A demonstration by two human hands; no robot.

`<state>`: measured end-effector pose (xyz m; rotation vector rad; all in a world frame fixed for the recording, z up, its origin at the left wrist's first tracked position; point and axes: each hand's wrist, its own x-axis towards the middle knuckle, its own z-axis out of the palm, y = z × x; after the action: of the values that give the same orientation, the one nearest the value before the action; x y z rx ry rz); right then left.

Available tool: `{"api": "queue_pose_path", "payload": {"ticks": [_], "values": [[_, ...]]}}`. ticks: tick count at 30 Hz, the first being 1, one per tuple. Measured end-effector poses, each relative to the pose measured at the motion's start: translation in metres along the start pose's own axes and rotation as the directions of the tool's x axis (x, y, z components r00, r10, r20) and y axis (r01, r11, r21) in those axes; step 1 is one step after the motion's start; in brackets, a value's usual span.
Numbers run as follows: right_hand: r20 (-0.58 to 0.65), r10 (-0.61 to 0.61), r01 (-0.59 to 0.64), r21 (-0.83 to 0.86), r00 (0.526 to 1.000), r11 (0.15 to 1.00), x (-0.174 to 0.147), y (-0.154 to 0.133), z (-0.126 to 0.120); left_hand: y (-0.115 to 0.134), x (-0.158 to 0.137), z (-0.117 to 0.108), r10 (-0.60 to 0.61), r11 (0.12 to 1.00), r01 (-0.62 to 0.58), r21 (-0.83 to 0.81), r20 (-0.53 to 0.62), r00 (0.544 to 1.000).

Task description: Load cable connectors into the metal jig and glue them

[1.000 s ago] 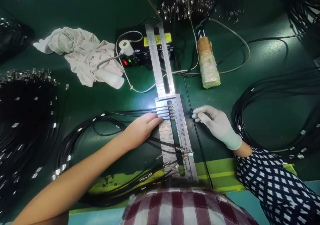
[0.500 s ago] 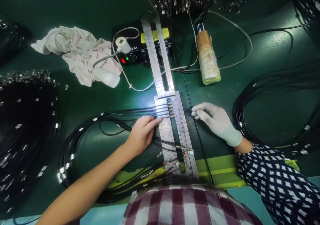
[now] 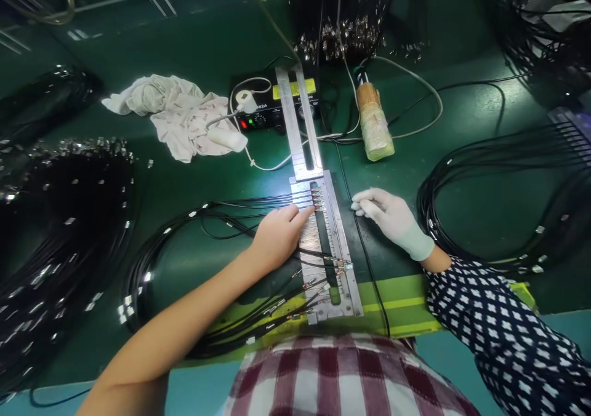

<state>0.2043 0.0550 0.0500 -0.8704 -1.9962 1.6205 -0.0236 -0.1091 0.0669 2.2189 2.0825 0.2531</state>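
Note:
A metal slotted fixture (image 3: pixel 339 244) lies on the table with several thin black cables (image 3: pixel 277 199) laid across its upper part, their stripped ends in a row over the slot. My bare left hand (image 3: pixel 282 234) rests over the fixture's left side, fingers closed around a black cable, with the index fingertip at the lowest end in that row. More cable ends (image 3: pixel 341 266) lie loosely lower down the fixture. My right hand (image 3: pixel 390 219), in a white glove, hovers right of the fixture. Its thumb and fingertips are pressed together; whatever they hold is too small to name.
A black control box (image 3: pixel 263 120) stands behind the fixture under a long metal bar (image 3: pixel 293 127). A wrapped handle (image 3: pixel 376 127) lies right of it, crumpled cloth (image 3: pixel 180 120) left. Cable bundles lie at left (image 3: pixel 83 219) and right (image 3: pixel 431 219).
My left hand has slid rightward along the cable, its index fingertip now at the cable end. My right hand keeps its pinch beside the fixture. The camera view has tilted up somewhat.

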Motion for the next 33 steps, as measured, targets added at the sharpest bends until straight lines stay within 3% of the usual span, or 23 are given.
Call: {"api": "queue_pose_path", "payload": {"ticks": [3,6,11,14,17,21,26,29,33], "values": [[-0.020,0.035,-0.033,0.068,0.999,0.997,-0.011,0.000,0.001,-0.003,-0.023,-0.012,0.060,0.958,-0.039,-0.285,0.064,0.996],[-0.017,0.032,-0.031,0.044,0.999,0.999,-0.015,0.001,0.003,-0.004,-0.039,-0.018,0.060,0.880,0.010,-0.474,0.133,0.989],[-0.010,0.043,-0.043,0.041,0.999,0.998,-0.012,-0.001,0.004,-0.011,-0.044,-0.020,-0.034,0.743,0.139,-0.655,0.171,0.985],[-0.001,0.037,-0.037,0.026,0.999,0.999,-0.011,-0.002,0.003,-0.016,-0.046,-0.020,-0.171,0.662,0.237,-0.711,0.165,0.971],[0.001,0.035,-0.035,0.023,0.999,0.999,-0.011,-0.003,0.003,-0.013,-0.044,-0.015,-0.295,0.743,0.271,-0.612,0.065,0.953],[0.004,0.054,-0.054,0.020,0.999,0.998,-0.011,-0.002,0.003,0.010,-0.029,0.001,-0.195,0.897,0.169,-0.409,-0.023,0.981],[0.010,0.049,-0.049,0.002,0.999,0.999,-0.011,-0.002,0.002,0.034,-0.011,0.014,-0.141,0.921,0.084,-0.380,-0.124,0.982],[0.017,0.038,-0.038,-0.012,0.999,0.999,-0.011,-0.002,0.001,0.025,-0.013,0.014,-0.110,0.906,0.026,-0.422,-0.175,0.978],[0.031,0.060,-0.060,-0.003,0.998,0.998,-0.011,-0.001,0.001,-0.004,-0.023,0.009,-0.063,0.950,-0.013,-0.312,-0.232,0.971]]}}
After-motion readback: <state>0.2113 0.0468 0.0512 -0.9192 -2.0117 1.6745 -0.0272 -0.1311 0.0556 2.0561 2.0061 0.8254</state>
